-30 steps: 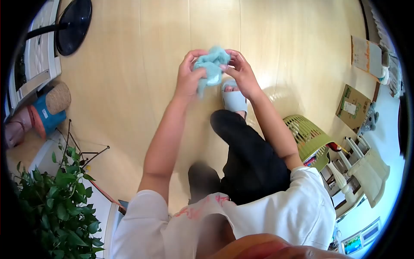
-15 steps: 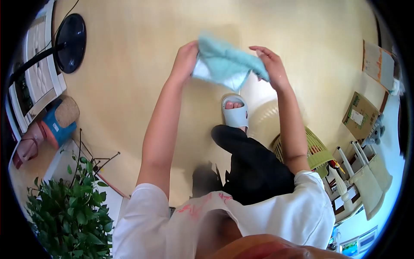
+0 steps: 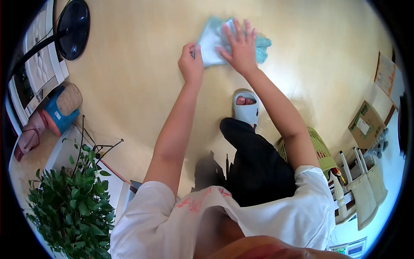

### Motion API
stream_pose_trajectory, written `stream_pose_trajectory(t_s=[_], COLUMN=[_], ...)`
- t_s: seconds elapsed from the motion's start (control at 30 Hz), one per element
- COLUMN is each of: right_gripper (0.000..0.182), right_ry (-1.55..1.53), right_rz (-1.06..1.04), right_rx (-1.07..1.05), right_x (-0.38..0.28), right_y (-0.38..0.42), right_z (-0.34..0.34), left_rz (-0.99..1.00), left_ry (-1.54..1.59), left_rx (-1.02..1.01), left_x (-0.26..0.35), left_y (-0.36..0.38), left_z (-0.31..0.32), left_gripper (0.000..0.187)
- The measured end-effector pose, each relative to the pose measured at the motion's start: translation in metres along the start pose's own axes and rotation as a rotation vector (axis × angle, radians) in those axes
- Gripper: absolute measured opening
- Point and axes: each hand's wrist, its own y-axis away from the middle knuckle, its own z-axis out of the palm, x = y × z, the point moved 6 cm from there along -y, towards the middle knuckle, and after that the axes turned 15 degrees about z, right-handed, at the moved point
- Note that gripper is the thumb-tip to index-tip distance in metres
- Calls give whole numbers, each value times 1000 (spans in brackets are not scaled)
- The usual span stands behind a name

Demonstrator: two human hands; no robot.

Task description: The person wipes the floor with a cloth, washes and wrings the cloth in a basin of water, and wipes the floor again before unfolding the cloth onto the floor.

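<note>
A teal and pale cloth (image 3: 212,48) lies spread on the floor (image 3: 142,52) ahead of me, its teal side showing along the far edge and at the right end. My left hand (image 3: 190,61) pinches the cloth's left edge between curled fingers and thumb. Over the cloth's middle, my right hand (image 3: 243,49) lies flat with its fingers spread, palm down. The part of the cloth beneath that palm is hidden.
My slippered foot (image 3: 246,108) is on the floor just behind the cloth. A leafy plant (image 3: 71,203) stands at lower left, near a black round base (image 3: 73,30). To the right are a green basket (image 3: 321,151), a cardboard box (image 3: 366,125) and a chair (image 3: 366,194).
The cloth, held up between both hands before, is now down on the floor. My right hand has let go of its right end, moved left and flattened onto it; my left hand keeps its edge.
</note>
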Motion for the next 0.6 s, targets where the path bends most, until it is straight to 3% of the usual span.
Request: stream_pose_trajectory(t_s=[0.1,0.13,0.23,0.27,0.37,0.43,0.5,0.53,0.57,0.6], right_gripper=[51,44,37,28,26,34,36,38,41,43], right_ry=[-90,-93,-264,-289,-644,-720,-702,-573,-515,-431], right_rz=[132,138,197,174,512,499,551,556,595,536], right_rx=[-3,3,-69,-10,-370,-502,-484,-437,-406,-294], right_x=[34,40,48,45,49,52,61,70,79,79], right_y=[2,5,-1,-6,-15,-24,-37,-44,-48,-53], right_z=[21,19,12,3,0,3,7,11,16,13], left_rz=[85,137,483,381,261,136,478,389,560,537], left_ry=[-85,-125,-534,-568,-545,-422,-313,-274,-547,-577], left_rx=[94,118,176,167,385,512,540,99,3,-29], left_x=[-13,-14,-1,-2,42,76,49,27,26,20], left_y=[1,-2,-27,-38,-69,-80,-82,-81,-63,-62], left_z=[-11,-12,-23,-23,-51,-61,-17,19,36,38], left_gripper=[20,19,16,14,18,30,38,50,61,64])
